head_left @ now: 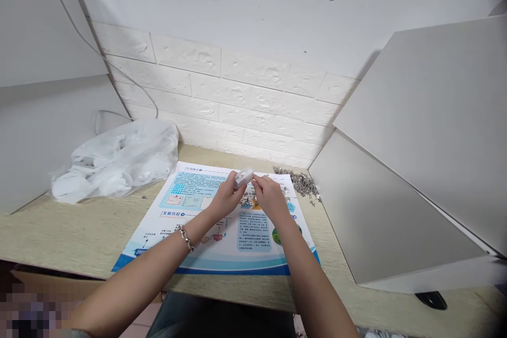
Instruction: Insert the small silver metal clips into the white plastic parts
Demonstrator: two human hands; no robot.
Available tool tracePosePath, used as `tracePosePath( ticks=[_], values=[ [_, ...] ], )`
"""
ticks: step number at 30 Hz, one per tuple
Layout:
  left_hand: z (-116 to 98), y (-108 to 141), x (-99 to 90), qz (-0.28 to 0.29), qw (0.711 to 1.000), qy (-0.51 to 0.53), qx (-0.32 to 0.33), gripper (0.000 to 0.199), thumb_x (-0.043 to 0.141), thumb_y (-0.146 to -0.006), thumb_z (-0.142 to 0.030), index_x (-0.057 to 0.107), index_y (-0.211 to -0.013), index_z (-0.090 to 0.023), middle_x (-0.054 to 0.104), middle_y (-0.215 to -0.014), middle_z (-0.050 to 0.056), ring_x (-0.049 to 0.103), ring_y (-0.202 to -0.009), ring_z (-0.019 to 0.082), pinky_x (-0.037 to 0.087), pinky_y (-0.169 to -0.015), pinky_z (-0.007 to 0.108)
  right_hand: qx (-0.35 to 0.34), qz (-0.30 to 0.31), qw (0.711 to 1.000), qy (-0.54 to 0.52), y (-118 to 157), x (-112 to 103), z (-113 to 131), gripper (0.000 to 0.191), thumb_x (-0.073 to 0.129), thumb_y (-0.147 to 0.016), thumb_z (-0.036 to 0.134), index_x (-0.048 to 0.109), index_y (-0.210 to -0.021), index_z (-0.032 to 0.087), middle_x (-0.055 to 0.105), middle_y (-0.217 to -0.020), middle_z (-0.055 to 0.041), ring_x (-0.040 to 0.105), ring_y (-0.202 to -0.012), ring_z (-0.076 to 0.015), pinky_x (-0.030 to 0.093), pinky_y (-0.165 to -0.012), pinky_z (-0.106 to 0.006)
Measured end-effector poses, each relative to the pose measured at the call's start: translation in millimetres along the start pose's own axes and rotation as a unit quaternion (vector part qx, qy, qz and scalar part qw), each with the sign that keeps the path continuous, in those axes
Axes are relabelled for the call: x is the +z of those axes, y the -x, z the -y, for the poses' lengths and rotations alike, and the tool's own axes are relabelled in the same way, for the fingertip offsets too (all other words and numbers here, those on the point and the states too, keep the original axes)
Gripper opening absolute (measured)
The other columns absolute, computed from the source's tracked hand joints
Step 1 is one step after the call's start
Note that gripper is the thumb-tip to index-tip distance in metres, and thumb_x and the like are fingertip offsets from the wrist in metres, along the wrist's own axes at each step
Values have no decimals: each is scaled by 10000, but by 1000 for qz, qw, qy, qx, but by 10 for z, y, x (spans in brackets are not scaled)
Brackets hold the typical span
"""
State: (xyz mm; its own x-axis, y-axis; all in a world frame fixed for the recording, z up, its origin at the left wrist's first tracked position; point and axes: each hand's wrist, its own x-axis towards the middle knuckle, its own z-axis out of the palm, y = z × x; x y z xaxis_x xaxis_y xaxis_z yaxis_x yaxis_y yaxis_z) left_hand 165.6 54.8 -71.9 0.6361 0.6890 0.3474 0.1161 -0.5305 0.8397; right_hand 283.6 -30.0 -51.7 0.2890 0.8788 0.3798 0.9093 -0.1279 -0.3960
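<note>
My left hand point(227, 195) is closed round a small white translucent piece point(244, 176), held above the printed sheet point(182, 261). At the right end of that piece, my right hand point(269, 193) has its thumb and index finger pinched together; whatever lies between those fingertips is too small to make out. Under and beside the hands, small silvery metal parts point(246, 199) are scattered on the sheet. A larger heap of the same silvery parts point(304, 185) lies at the sheet's back right corner.
A clear plastic bag point(122, 161) of white pieces sits at the back left of the wooden table point(71, 232). Grey panels point(380, 211) stand at both sides, and a white brick-patterned wall point(233, 90) rises behind. A black object point(431, 300) lies at the front right.
</note>
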Motion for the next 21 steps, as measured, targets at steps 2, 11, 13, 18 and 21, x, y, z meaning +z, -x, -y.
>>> tracePosePath(
  ticks=[2,11,13,18,21],
  values=[
    [8,-14,-18,9,1000,11,-1,163,443,-796,-293,321,-727,-209,337,-553,-68,332,-473,88,264,-458,213,5,2,1000,10,0,-3,4,302,328,-906,224,589,-1050,179,616,-866,-55,538,-823,-154,371,-698,-245],
    [12,-8,-3,18,1000,-20,4,180,426,-800,-292,289,-711,-216,341,-533,-74,332,-457,91,249,-460,219,58,0,996,74,6,39,77,297,308,-909,218,604,-909,191,585,-827,-45,526,-741,-141,335,-621,-232],
    [13,2,14,16,1000,-25,1,172,412,-805,-296,286,-718,-217,346,-536,-73,335,-452,91,249,-460,219,57,2,996,73,5,37,70,300,307,-908,211,605,-891,194,582,-814,-41,524,-733,-137,332,-618,-229],
    [7,5,22,5,1000,-16,-4,188,422,-799,-297,275,-712,-218,333,-530,-76,321,-447,89,249,-457,217,33,14,998,45,-2,8,44,279,336,-902,219,598,-995,192,599,-829,-43,530,-773,-146,337,-642,-230],
    [9,-7,4,14,1000,2,-8,198,436,-792,-301,279,-705,-218,320,-524,-78,320,-451,89,247,-450,214,29,15,999,42,-4,3,42,282,337,-900,219,605,-983,194,602,-814,-43,528,-768,-151,334,-643,-235]
  ],
)
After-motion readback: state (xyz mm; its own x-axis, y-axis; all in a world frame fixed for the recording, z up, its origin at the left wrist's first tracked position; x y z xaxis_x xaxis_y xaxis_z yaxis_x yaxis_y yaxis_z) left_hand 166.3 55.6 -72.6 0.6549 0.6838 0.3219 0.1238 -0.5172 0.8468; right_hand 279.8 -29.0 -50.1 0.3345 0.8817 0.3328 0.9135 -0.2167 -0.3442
